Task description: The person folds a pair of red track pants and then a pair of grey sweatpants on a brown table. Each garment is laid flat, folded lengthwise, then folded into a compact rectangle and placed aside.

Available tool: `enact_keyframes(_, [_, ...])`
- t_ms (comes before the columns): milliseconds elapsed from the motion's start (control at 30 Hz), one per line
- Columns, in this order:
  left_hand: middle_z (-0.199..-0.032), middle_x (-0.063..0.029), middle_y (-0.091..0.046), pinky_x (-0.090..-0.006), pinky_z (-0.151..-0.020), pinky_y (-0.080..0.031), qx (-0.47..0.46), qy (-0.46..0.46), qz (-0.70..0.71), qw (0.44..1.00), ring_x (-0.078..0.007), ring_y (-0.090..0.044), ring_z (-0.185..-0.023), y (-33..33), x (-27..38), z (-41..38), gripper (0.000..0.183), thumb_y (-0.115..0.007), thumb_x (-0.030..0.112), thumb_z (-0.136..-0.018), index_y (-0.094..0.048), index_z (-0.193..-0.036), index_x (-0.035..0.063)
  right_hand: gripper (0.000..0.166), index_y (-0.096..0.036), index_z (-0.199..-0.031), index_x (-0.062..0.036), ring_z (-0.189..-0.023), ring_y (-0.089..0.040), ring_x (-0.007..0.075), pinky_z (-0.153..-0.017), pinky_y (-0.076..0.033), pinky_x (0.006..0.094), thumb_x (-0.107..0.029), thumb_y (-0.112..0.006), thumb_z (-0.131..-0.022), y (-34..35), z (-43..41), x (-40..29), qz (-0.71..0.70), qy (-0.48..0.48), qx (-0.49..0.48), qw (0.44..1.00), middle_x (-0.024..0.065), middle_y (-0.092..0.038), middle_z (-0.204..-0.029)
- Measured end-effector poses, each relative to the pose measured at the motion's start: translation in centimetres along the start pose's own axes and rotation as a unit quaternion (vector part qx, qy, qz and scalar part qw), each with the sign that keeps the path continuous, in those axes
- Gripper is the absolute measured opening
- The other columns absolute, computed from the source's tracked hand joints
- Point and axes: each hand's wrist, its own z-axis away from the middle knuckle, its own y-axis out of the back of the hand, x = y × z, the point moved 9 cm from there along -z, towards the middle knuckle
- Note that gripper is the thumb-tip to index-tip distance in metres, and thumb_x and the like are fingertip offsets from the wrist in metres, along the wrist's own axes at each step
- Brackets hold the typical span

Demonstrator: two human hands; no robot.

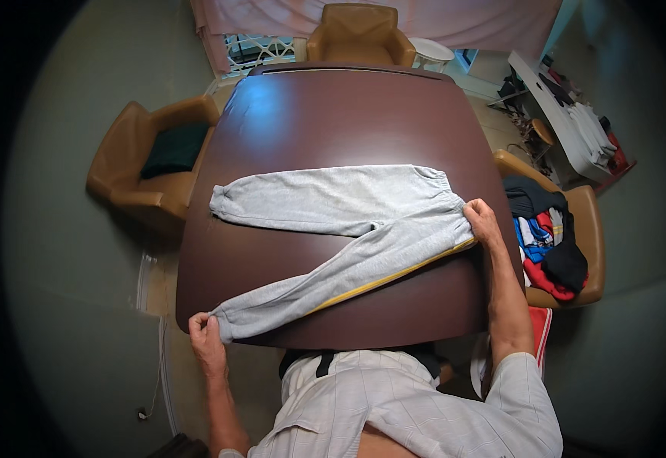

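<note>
A pair of light grey sweatpants (pixel 321 197) with a yellow side stripe lies spread across a dark reddish-brown table (pixel 356 120). The elastic waistband is on the right and both gathered cuffs point left. My left hand (pixel 207 340) pinches the cuff of the nearer leg at the table's front left corner. At the right, my right hand (pixel 482 218) grips the waistband's near end between thumb and fingers. The farther leg rests flat, apart from both hands. The nearer leg slants down towards me, with its stripe along the near edge.
A tan armchair (pixel 590 229) at the right holds a heap of clothes (pixel 544 240). Another armchair (pixel 118 154) with a dark green cushion (pixel 175 149) stands left, and a third (pixel 361 34) at the far end. Beyond the right chair is a white desk (pixel 562 114) with folded clothes.
</note>
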Motion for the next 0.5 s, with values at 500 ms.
enact_keyframes(500, [-0.077, 0.0066, -0.049, -0.0257, -0.068, -0.046, -0.038, 0.017, -0.16, 0.986, -0.0065, -0.047, -0.072, -4.4, 1.8, 0.1, 0.069, -0.078, 0.012, -0.096, -0.047, -0.155, -0.0048, 0.035, -0.074, -0.115, 0.0041, -0.089, -0.067, 0.0107, -0.08, -0.055, 0.0284, -0.029, -0.074, -0.102, -0.4, -0.1, 1.7, -0.013, -0.029, -0.025, 0.999, 0.0049, -0.075, -0.101])
